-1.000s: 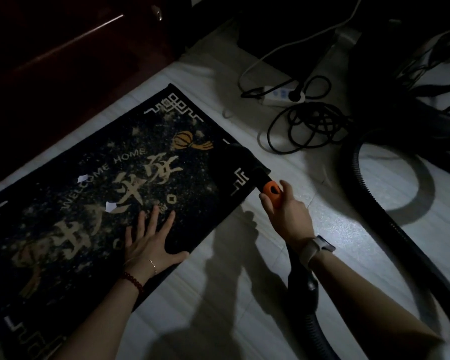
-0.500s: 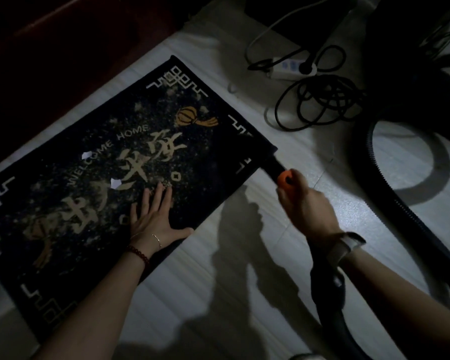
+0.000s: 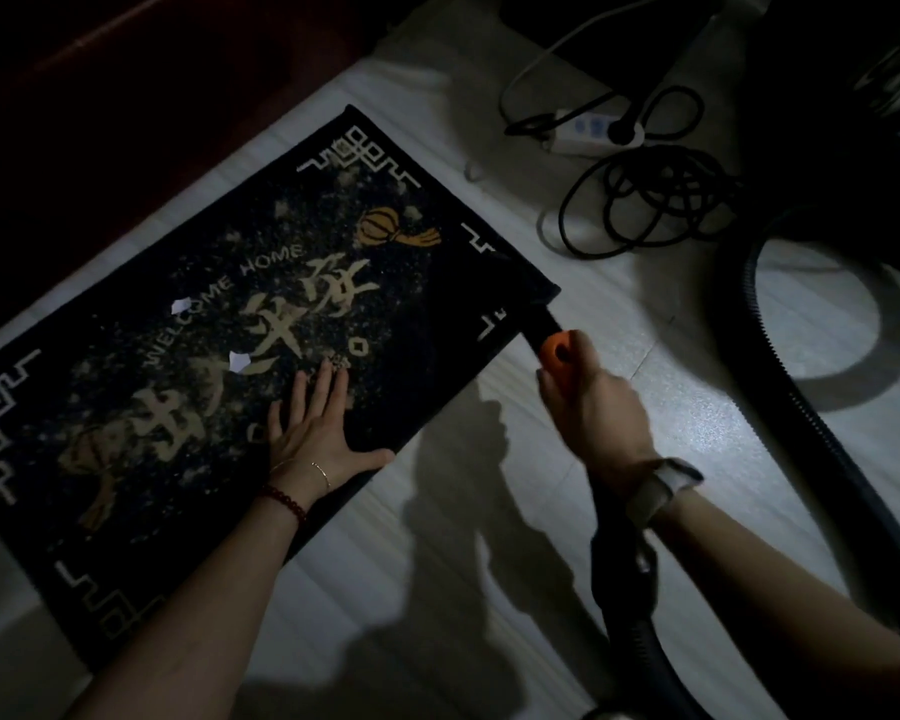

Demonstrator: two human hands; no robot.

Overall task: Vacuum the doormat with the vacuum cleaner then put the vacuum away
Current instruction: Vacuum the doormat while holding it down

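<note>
1. Left hand [image 3: 313,439] is flat on the doormat [image 3: 126,407], fingers straight and now drawn close together where a second ago they were fanned, thumb out along the near edge, pinning it to the floor [image 3: 437,589].
2. Right hand [image 3: 591,402] is wrapped round the vacuum's wand just below the orange collar [image 3: 557,350], watch on the wrist, a firm hold.
3. The change: the dark nozzle [image 3: 536,319] sat further in on the mat's right end a second ago; now it is back at the right-hand corner, barely over the border. That reads as the pull-back of a stroke.
4. The mat lies slantwise, far end toward the power strip [image 3: 593,128] and coiled cable [image 3: 655,210].
5. Two white paper scraps [image 3: 240,360] stay untouched mid-mat, left of the nozzle.
6. Hose [image 3: 801,407] loops off right and near.
7. My read: early going. Only the right end has been worked; the next stroke needs to push left toward those scraps. Putting away is a long way off.
</note>
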